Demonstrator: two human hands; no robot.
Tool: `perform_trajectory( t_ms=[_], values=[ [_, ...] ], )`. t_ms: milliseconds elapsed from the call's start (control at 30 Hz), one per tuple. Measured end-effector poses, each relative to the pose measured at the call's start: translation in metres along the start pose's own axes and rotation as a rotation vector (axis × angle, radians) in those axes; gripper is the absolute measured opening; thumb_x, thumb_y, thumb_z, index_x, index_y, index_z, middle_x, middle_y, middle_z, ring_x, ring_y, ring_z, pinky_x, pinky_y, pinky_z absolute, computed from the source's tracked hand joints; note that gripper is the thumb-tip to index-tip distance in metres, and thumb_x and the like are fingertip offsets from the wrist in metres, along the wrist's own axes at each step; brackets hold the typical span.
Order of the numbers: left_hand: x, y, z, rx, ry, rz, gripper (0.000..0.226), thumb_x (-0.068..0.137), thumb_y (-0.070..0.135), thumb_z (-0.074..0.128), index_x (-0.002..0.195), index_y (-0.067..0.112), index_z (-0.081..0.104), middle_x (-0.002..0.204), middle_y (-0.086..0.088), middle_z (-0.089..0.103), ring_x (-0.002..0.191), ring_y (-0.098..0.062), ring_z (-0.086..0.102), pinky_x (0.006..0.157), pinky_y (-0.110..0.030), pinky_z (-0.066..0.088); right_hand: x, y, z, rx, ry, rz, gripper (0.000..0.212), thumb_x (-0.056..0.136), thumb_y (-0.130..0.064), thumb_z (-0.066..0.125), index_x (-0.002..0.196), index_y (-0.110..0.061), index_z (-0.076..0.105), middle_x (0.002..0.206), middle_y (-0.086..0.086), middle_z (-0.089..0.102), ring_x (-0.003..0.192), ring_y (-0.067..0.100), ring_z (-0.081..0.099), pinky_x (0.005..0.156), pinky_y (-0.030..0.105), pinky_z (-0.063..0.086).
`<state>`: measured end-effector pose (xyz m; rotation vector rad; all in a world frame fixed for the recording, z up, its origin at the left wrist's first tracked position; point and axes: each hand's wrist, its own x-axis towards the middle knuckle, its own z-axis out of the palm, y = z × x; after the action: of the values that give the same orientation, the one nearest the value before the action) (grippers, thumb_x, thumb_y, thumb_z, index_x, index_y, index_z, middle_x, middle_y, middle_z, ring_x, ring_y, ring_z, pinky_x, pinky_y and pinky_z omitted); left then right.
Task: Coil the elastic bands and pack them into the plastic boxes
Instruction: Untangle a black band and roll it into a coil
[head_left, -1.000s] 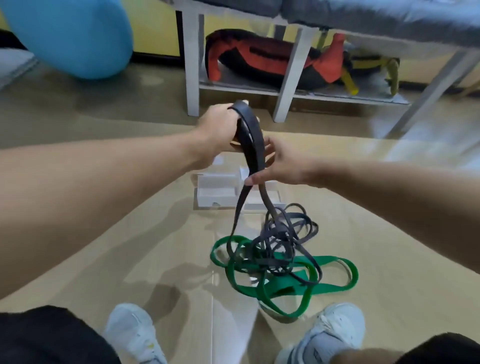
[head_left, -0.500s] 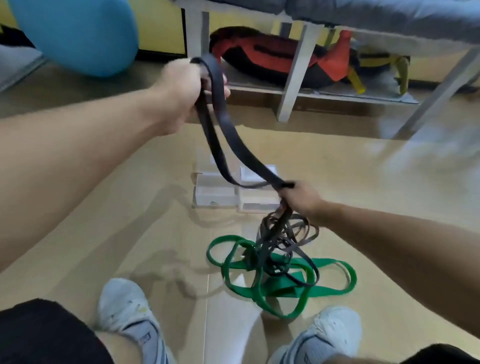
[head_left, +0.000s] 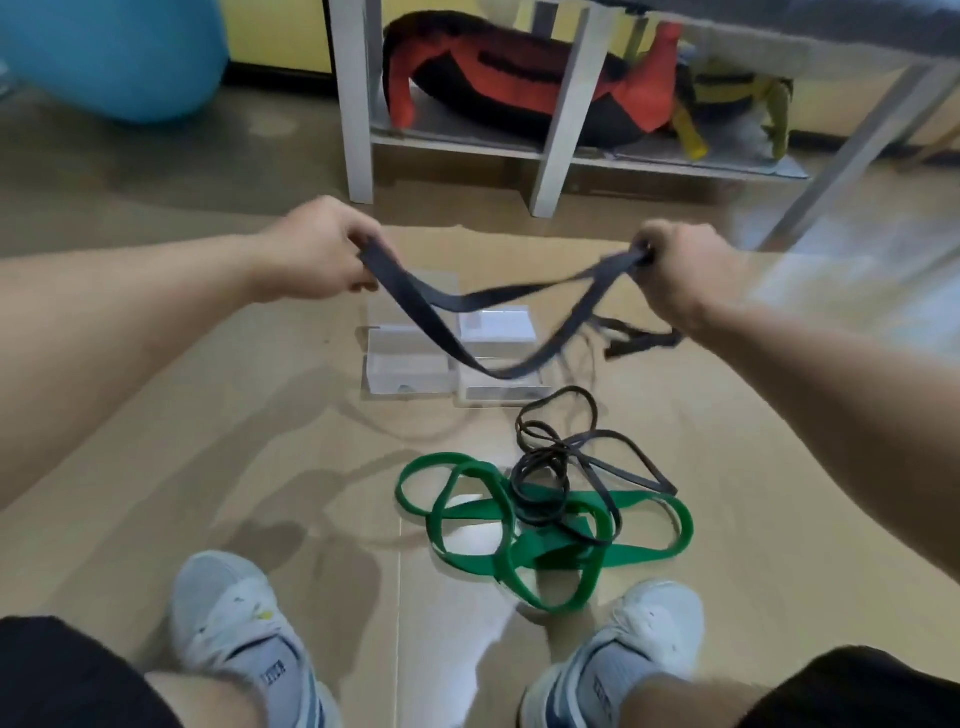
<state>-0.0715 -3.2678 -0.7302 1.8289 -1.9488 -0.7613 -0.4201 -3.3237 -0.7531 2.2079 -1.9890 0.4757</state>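
Observation:
A wide dark grey elastic band (head_left: 441, 322) sags in the air between my hands. My left hand (head_left: 317, 249) grips one end of it and my right hand (head_left: 680, 270) grips the other, both with curled fingers. Under the sagging band several clear plastic boxes (head_left: 410, 369) sit together on the floor. Nearer to me lies a tangle of a green band (head_left: 649, 535) with a thin black band (head_left: 550, 467) on top of it.
My two white shoes (head_left: 228, 618) frame the near floor. A white bench leg (head_left: 356, 104) and shelf with a red and black bag (head_left: 498, 67) stand behind the boxes. A blue ball (head_left: 114, 57) is at the far left.
My hands have spread apart to about the same height. The dark grey band has come up out of the tangle on the floor and now hangs stretched between them.

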Motion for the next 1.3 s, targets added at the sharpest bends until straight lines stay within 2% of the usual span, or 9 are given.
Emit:
perform_trajectory(
  t_ms=[167, 267, 333, 567, 733, 933, 1067, 1200, 1300],
  values=[
    [0.000, -0.007, 0.013, 0.061, -0.208, -0.037, 0.012, 0.081, 0.005, 0.082, 0.084, 0.009, 0.072, 0.085, -0.008, 0.073, 0.077, -0.020, 0.069, 0.061, -0.020, 0.047, -0.009, 0.023, 0.027, -0.120, -0.576, 0.096, 0.029, 0.088, -0.042, 0.074, 0.088, -0.012, 0.075, 0.069, 0.005, 0.063, 0.059, 0.022, 0.053, 0.052, 0.029, 0.041],
    [-0.001, -0.002, 0.016, 0.069, -0.331, -0.062, 0.023, 0.076, 0.010, 0.088, 0.084, 0.008, 0.066, 0.078, -0.004, 0.067, 0.070, -0.018, 0.058, 0.062, -0.025, 0.042, -0.014, 0.020, 0.032, -0.403, -1.023, 0.006, 0.061, 0.079, -0.047, 0.081, 0.128, -0.014, 0.067, 0.113, 0.007, 0.071, 0.100, 0.026, 0.065, 0.086, 0.033, 0.052],
    [-0.004, 0.006, 0.016, 0.046, -0.393, -0.055, 0.036, 0.071, 0.018, 0.092, 0.087, 0.006, 0.062, 0.076, -0.001, 0.065, 0.069, -0.017, 0.054, 0.066, -0.029, 0.041, -0.018, 0.007, 0.035, -0.468, -1.164, -0.118, 0.090, 0.075, -0.043, 0.085, 0.151, -0.019, 0.043, 0.146, 0.006, 0.054, 0.130, 0.026, 0.054, 0.106, 0.033, 0.044],
    [-0.022, 0.013, 0.037, -0.101, -0.328, 0.011, 0.033, 0.080, 0.020, 0.086, 0.083, 0.016, 0.053, 0.061, 0.008, 0.063, 0.048, 0.001, 0.055, 0.047, -0.009, 0.039, -0.042, -0.087, 0.032, 0.395, -1.014, -0.296, 0.083, 0.078, -0.041, 0.084, 0.149, -0.036, 0.041, 0.147, -0.005, 0.054, 0.134, 0.014, 0.051, 0.113, 0.030, 0.038],
    [-0.032, 0.008, 0.044, -0.632, -0.150, -0.124, 0.038, 0.075, 0.008, 0.086, 0.104, 0.007, 0.062, 0.080, -0.014, 0.077, 0.071, -0.025, 0.078, 0.060, -0.024, 0.059, -0.081, -0.122, 0.035, 0.899, -0.938, -0.208, 0.049, 0.083, -0.032, 0.082, 0.128, -0.030, 0.060, 0.126, -0.012, 0.069, 0.123, 0.000, 0.059, 0.109, 0.023, 0.042],
    [-0.043, 0.003, 0.052, -0.909, -0.202, -0.338, 0.047, 0.061, 0.026, 0.083, 0.099, 0.007, 0.064, 0.087, -0.013, 0.076, 0.077, -0.020, 0.075, 0.068, -0.021, 0.061, -0.117, -0.134, 0.044, 0.855, -0.667, -0.110, 0.025, 0.091, -0.042, 0.070, 0.108, -0.025, 0.064, 0.084, 0.002, 0.069, 0.079, 0.022, 0.066, 0.085, 0.051, 0.054],
    [-0.052, -0.001, 0.052, -0.874, -0.336, -0.336, 0.049, 0.062, 0.022, 0.084, 0.103, 0.002, 0.066, 0.094, -0.017, 0.078, 0.084, -0.023, 0.078, 0.071, -0.021, 0.061, -0.128, -0.128, 0.046, 0.875, -0.719, -0.075, 0.026, 0.098, -0.034, 0.062, 0.124, -0.031, 0.063, 0.094, -0.006, 0.074, 0.092, 0.014, 0.070, 0.091, 0.043, 0.055],
    [-0.054, -0.001, 0.052, -0.704, -0.222, -0.245, 0.039, 0.069, 0.021, 0.086, 0.096, -0.003, 0.070, 0.085, -0.016, 0.079, 0.081, -0.026, 0.079, 0.068, -0.022, 0.062, -0.133, -0.131, 0.043, 0.812, -0.676, -0.098, 0.059, 0.090, -0.040, 0.072, 0.143, -0.035, 0.048, 0.116, -0.018, 0.065, 0.106, -0.001, 0.061, 0.099, 0.027, 0.049],
    [-0.051, -0.002, 0.052, -0.662, -0.123, -0.238, 0.038, 0.072, 0.020, 0.089, 0.093, -0.006, 0.069, 0.082, -0.019, 0.078, 0.074, -0.027, 0.078, 0.065, -0.023, 0.063, -0.136, -0.136, 0.044, 0.836, -0.565, -0.022, 0.057, 0.076, -0.050, 0.082, 0.120, -0.033, 0.050, 0.121, -0.018, 0.059, 0.118, -0.001, 0.055, 0.103, 0.032, 0.048]
  ],
)
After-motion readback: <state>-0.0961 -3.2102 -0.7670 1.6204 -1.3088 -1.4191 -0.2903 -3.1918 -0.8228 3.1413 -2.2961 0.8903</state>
